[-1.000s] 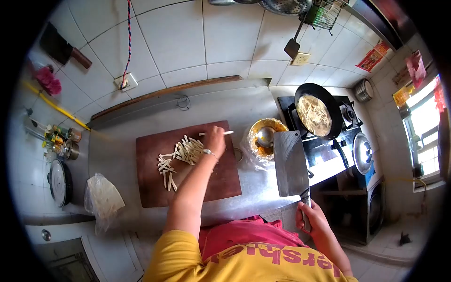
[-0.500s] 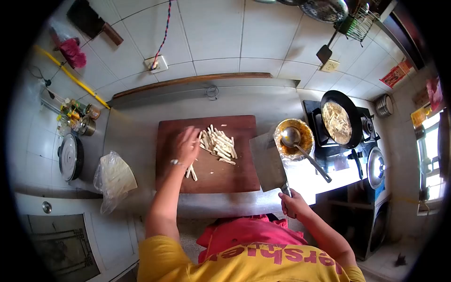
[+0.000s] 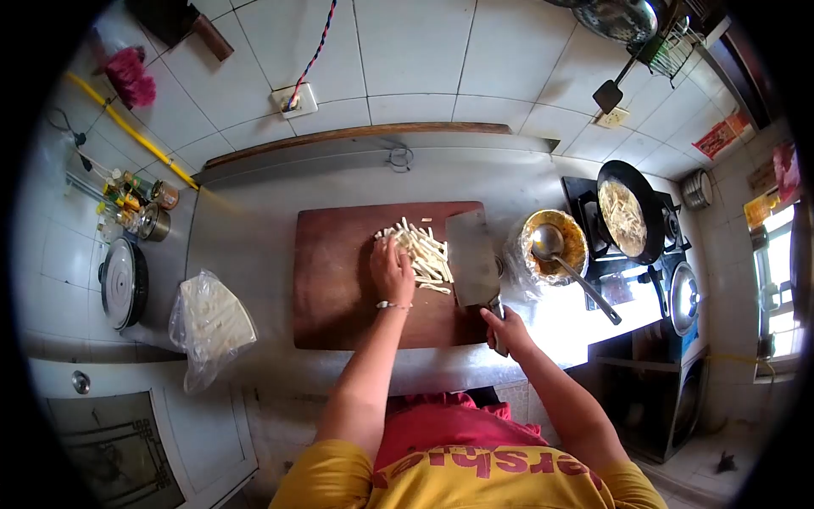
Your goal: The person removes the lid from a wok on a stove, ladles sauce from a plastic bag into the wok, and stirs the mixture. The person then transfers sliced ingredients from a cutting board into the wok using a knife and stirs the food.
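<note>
My left hand (image 3: 393,270) presses against the left side of a pile of pale cut strips (image 3: 426,252) on the brown cutting board (image 3: 335,293). Its fingers rest on the strips, spread a little. My right hand (image 3: 505,329) is closed round the handle of a wide cleaver (image 3: 473,259). The cleaver's blade lies low over the board's right part, its left edge against the right side of the pile.
To the right stand a foil-lined bowl (image 3: 580,246) with a ladle (image 3: 593,290), and a black pan (image 3: 649,216) of strips on the stove. At left are a plastic bag (image 3: 212,318) with pale sheets and a lidded pot (image 3: 124,284).
The cleaver has swung from right of the board onto its right part. My left hand has moved from the board's right side to its left, then back to the pile, gathering stray strips.
</note>
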Tool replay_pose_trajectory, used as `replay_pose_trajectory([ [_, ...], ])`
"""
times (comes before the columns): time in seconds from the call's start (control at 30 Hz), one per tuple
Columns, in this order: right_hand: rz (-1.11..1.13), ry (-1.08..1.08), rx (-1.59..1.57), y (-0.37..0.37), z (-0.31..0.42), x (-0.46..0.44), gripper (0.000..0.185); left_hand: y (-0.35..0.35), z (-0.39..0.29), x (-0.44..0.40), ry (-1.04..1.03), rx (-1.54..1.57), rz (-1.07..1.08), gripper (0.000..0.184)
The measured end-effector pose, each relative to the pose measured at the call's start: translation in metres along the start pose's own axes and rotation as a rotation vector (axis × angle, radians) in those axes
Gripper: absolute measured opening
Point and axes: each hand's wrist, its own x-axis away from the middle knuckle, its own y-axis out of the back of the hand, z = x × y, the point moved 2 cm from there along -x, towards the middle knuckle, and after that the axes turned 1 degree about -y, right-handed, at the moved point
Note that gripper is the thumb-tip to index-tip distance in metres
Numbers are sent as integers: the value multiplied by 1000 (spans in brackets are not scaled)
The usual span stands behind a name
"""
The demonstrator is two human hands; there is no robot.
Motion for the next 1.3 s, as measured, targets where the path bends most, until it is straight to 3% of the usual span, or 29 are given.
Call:
replay_pose_trajectory([
  [0.2,129,28,166,-49,15,1,34,-3,-21,-4,12,131,-23,32],
  [0.37,178,18,76,-66,9,11,33,-1,-14,0,87,302,-40,32],
  [0.6,280,27,-15,-60,27,32,33,33,-38,-11,122,359,-108,33],
  [0.63,298,34,-12,-63,38,40,34,44,-50,-19,73,242,-61,33],
  [0.7,284,57,-58,-45,42,44,35,59,-72,-27,73,159,-89,32],
  [0.87,174,94,-71,39,83,86,40,27,-182,-52,-96,303,-16,32],
  [0.93,183,91,-58,46,96,93,40,20,-198,-60,-90,326,7,33],
  [0.97,141,129,-121,102,100,99,40,-13,-256,-59,-161,361,44,33],
  [1.2,-88,265,-260,229,118,114,37,-113,-404,-67,-323,507,155,36],
  [1.3,-192,290,-284,287,131,122,36,-175,-456,-60,-398,563,229,45],
])
